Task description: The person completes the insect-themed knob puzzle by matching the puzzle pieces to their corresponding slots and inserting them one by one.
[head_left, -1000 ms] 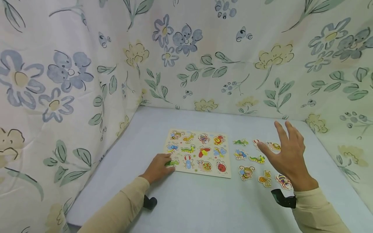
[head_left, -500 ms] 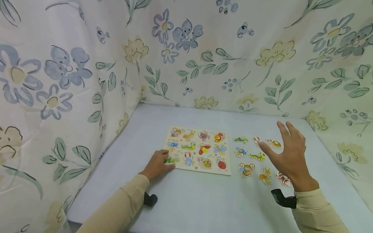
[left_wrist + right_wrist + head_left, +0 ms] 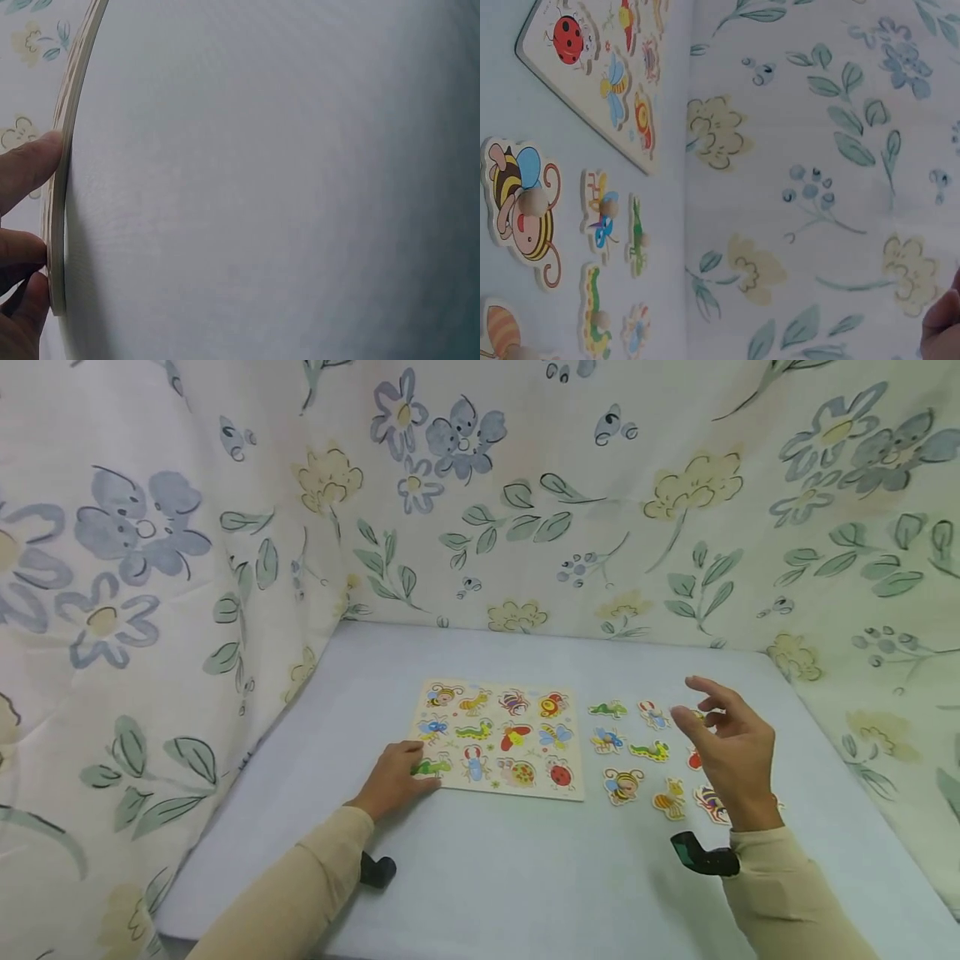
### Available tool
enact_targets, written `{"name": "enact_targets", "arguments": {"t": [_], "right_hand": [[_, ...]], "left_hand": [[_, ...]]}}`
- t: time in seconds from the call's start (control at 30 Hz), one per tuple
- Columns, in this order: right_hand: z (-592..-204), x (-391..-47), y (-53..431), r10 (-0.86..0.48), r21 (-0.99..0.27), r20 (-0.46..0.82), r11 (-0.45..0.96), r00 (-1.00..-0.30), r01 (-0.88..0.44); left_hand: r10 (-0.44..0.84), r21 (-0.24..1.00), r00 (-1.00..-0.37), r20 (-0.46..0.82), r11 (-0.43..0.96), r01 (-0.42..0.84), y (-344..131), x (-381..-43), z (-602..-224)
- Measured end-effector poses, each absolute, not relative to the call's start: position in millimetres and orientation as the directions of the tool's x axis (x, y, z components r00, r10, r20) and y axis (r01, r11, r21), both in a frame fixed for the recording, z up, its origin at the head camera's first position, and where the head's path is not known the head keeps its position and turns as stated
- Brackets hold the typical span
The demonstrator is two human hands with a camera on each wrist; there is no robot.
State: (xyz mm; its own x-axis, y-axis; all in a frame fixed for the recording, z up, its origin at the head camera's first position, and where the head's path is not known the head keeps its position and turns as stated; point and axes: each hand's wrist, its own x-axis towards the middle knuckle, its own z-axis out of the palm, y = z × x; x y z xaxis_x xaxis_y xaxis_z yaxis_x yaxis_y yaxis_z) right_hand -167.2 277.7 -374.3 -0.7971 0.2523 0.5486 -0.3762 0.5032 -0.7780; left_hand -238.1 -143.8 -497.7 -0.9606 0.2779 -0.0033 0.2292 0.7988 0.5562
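A wooden peg puzzle board (image 3: 573,791) printed with insects lies flat in the middle of the table. My left hand (image 3: 393,781) holds its near left corner, thumb along the near edge and fingers at the left side; the left wrist view shows fingertips (image 3: 30,169) against the board's edge. My right hand (image 3: 738,752) hovers above loose puzzle pieces right of the board, fingers bent, thumb apart from them, nothing held. Among the pieces are a bee (image 3: 622,786), a green caterpillar (image 3: 649,751) and a stag beetle (image 3: 654,715). The hand partly hides others. Small round knobs (image 3: 532,201) stand on the pieces.
The table (image 3: 480,877) has a pale cover. Floral curtains (image 3: 562,552) close it in at the back and sides. A black curved device (image 3: 705,856) sits at the right wrist, another (image 3: 377,871) by the left wrist.
My right hand has moved slightly left and its fingers have bent toward the thumb, uncovering the stag beetle piece. The left hand stays at the board's corner. The head view has shifted slightly.
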Motion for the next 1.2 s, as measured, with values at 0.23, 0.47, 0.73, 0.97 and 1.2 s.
{"name": "enact_targets", "arguments": {"t": [0.23,0.47,0.73,0.97,1.2], "right_hand": [[-388,-171,283,0.24,-0.878,0.456,0.277,-0.857,-0.39],[-409,-174,285,0.183,-0.877,0.43,0.319,-0.884,-0.36],[-446,-175,289,0.161,-0.832,0.329,0.516,-0.93,-0.205],[-465,-176,291,0.109,-0.804,0.276,0.571,-0.955,-0.167],[-475,-177,290,0.052,-0.75,0.185,0.653,-0.981,-0.107]], "left_hand": [[0.267,0.556,-0.964,0.002,0.8,0.223,-143,-239,-501],[0.269,0.556,-0.963,-0.001,0.801,0.223,-145,-238,-501],[0.276,0.549,-0.961,0.004,0.803,0.232,-143,-239,-499],[0.288,0.553,-0.958,0.008,0.797,0.244,-140,-240,-497],[0.269,0.553,-0.963,-0.007,0.804,0.221,-142,-239,-498]]}}
